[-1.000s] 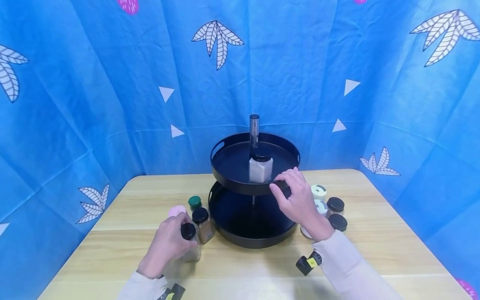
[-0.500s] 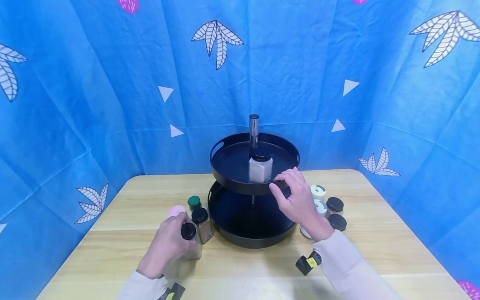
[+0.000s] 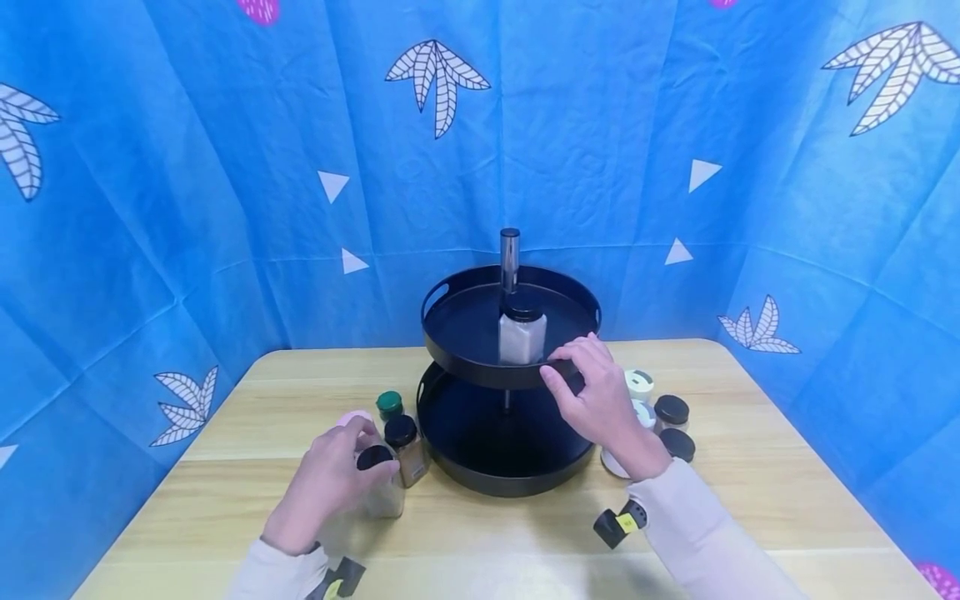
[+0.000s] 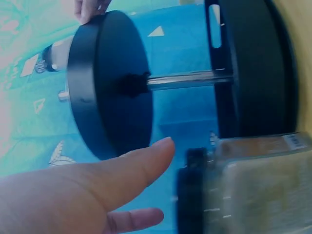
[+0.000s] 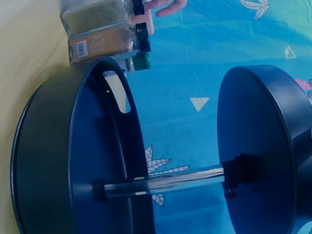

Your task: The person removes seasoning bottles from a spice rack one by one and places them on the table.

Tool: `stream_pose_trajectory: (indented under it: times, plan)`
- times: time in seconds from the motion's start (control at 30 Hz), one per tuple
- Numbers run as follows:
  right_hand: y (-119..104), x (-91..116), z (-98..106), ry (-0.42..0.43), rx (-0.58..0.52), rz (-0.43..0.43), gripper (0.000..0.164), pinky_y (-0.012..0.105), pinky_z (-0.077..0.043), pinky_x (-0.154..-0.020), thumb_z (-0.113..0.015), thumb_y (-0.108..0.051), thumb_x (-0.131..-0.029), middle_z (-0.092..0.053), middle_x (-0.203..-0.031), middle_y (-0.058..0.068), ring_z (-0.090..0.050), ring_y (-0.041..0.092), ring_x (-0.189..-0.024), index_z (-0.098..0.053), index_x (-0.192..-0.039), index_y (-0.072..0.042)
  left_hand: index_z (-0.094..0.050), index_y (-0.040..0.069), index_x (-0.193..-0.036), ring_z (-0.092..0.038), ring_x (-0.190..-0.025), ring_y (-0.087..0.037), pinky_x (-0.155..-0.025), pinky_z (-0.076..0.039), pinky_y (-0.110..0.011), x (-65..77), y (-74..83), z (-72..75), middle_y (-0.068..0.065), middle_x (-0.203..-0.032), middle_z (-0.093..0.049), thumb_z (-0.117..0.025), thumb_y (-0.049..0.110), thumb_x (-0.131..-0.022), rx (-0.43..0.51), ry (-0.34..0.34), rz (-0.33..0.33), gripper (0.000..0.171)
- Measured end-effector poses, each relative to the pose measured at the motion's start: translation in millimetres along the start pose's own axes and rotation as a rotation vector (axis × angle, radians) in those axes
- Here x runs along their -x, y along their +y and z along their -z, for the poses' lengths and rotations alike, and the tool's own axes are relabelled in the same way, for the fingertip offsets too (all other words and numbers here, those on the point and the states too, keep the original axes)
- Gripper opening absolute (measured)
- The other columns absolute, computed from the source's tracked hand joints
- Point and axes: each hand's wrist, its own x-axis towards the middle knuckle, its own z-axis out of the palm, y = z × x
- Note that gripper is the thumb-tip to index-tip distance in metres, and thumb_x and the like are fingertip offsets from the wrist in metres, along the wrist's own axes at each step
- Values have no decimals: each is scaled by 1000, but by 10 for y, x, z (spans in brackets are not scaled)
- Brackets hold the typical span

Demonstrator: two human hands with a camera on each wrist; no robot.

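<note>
My left hand (image 3: pixel 318 483) is around the black lid of a clear square spice jar (image 3: pixel 387 500) standing on the table. In the left wrist view, its straightened thumb (image 4: pixel 141 168) stands apart from the jar's lid (image 4: pixel 190 200). My right hand (image 3: pixel 596 400) pinches the front right rim of the upper tray (image 3: pixel 465 360) on a black two-tier turntable rack. On that tray stands a black-lidded jar of white contents (image 3: pixel 521 340). The lower tray (image 3: pixel 498 483) shows a bare floor.
Beside the left hand stand a brown spice jar (image 3: pixel 410 460), a green-capped jar (image 3: pixel 389 405) and a pink-lidded container (image 3: pixel 355 417), partly hidden. Right of the rack are white-lidded containers (image 3: pixel 639 383) and black-lidded jars (image 3: pixel 672 410). A blue patterned curtain (image 3: pixel 600 167) surrounds the table.
My left hand has loosened from the jar and drawn slightly left, its thumb rising toward the lid. The jar moved slightly right earlier. My right hand keeps its hold on the upper tray.
</note>
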Motion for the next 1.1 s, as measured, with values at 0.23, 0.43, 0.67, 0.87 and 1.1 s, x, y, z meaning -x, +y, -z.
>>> stream_pose_trajectory:
  times: [0.23, 0.43, 0.67, 0.87, 1.1]
  plan:
    - [-9, -56, 54, 6, 6, 18, 15, 57, -47, -94, -68, -15, -82, -69, -88, 13, -62, 28, -88, -66, -91, -3, -53, 4, -119, -60, -93, -32, -78, -52, -50, -82, 173, 146, -16, -103, -65, -72, 41, -81, 1, 94, -59, 56]
    - [-95, -204, 105, 34, -21, -16, 29, 51, -54, -79, -69, -17, -82, -67, -98, 18, -62, 30, -93, -61, -104, 1, -55, 5, -124, -54, -112, -35, -91, -49, -56, -173, 499, 176, -18, -123, -59, -74, 41, -80, 74, 250, -233, 60]
    - [-213, -399, 109, -10, -57, -34, 55, 52, -53, -87, -71, -23, -82, -61, -119, 19, -60, 30, -104, -48, -128, -3, -61, 8, -120, -53, -117, -31, -97, -48, -52, -348, 912, 85, -15, -127, -59, -76, 35, -79, 136, 396, -438, 51]
    - [-267, -473, 88, -86, -49, -49, 61, 49, -54, -89, -71, -26, -83, -54, -132, 17, -59, 30, -107, -43, -135, -10, -66, 7, -113, -55, -116, -31, -97, -48, -51, -479, 1087, -33, -16, -120, -64, -79, 31, -76, 135, 462, -508, 46]
    - [-301, -473, 16, -132, -31, -55, 60, 46, -58, -81, -72, -29, -83, -55, -133, 15, -60, 29, -105, -46, -135, -12, -70, 5, -103, -60, -112, -31, -94, -50, -48, -532, 1154, -165, -12, -102, -73, -80, 27, -76, 113, 515, -528, 37]
